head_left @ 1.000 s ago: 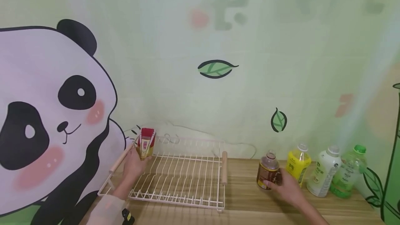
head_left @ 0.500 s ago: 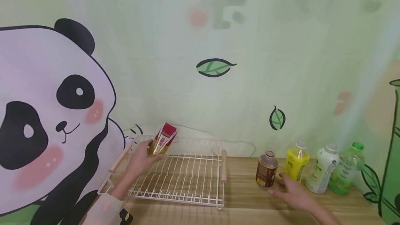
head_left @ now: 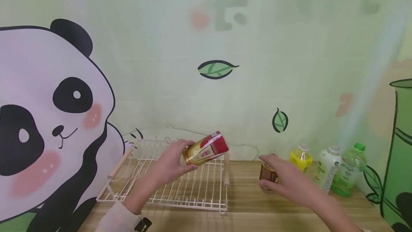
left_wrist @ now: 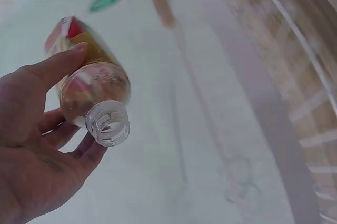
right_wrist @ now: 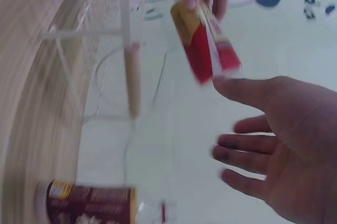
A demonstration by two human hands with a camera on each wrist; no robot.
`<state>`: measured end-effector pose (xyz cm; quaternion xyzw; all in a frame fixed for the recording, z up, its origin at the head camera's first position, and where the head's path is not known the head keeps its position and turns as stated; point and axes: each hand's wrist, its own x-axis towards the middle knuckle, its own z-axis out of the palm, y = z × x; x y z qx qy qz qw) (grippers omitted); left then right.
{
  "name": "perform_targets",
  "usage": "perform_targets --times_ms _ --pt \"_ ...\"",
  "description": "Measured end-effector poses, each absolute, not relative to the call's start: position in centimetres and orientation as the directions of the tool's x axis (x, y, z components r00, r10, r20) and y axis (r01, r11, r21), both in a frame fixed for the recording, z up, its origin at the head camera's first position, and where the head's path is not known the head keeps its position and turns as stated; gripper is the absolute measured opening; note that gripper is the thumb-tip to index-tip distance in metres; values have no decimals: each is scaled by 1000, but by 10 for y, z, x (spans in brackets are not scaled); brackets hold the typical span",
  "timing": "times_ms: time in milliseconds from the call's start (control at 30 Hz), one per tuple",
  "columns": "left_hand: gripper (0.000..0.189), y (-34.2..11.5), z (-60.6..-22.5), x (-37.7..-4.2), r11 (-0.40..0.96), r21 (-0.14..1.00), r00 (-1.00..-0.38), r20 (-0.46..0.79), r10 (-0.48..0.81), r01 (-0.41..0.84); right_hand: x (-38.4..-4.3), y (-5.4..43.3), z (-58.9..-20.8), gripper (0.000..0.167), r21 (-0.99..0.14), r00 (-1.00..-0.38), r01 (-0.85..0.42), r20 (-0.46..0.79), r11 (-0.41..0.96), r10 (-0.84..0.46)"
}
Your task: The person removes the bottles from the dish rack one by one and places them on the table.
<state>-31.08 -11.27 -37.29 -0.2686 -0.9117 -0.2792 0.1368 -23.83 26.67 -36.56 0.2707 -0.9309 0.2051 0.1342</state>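
Note:
My left hand (head_left: 172, 162) grips a clear plastic bottle (head_left: 206, 149) with a red and gold label. It is held tilted above the rack's right half, its base pointing right; in the left wrist view its uncapped neck (left_wrist: 109, 126) faces the camera. My right hand (head_left: 289, 178) holds nothing, its fingers and thumb spread apart, in front of a brown-labelled bottle (head_left: 268, 177) that it partly covers in the head view. The right wrist view shows the thumb near the red end of the held bottle (right_wrist: 202, 50), while the brown-labelled bottle (right_wrist: 92, 203) stands apart from the fingers.
A white wire rack (head_left: 193, 203) with wooden handles stands on the wood-grain table (head_left: 244, 207). On the right are a yellow bottle (head_left: 301, 158), a white bottle (head_left: 327, 169) and a green-capped bottle (head_left: 349, 171). Behind hangs a panda-printed cloth (head_left: 161, 81).
My left hand has lifted the red and gold bottle from the rack's left side, carried it right and tipped it over. My right hand has let go of the brown-labelled bottle and risen.

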Motion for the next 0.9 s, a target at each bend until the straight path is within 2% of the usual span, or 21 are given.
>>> perform_targets --times_ms 67,267,433,533,900 --pt "73 -103 -368 -301 694 397 -795 391 464 600 -239 253 -362 74 -226 -780 -579 432 783 -452" --pt "71 -80 -359 -281 686 256 -728 337 597 682 -246 223 -365 94 29 -602 -650 590 759 -538" --pt "71 -70 -357 -271 668 205 -694 320 645 715 -253 203 -370 91 158 -479 -705 612 691 -629" --pt "69 -67 -357 -269 659 197 -683 326 654 726 -254 196 -373 86 186 -458 -709 612 681 -644" --pt "67 -69 -364 -268 672 176 -685 337 646 720 -254 185 -382 81 197 -486 -697 578 689 -656"
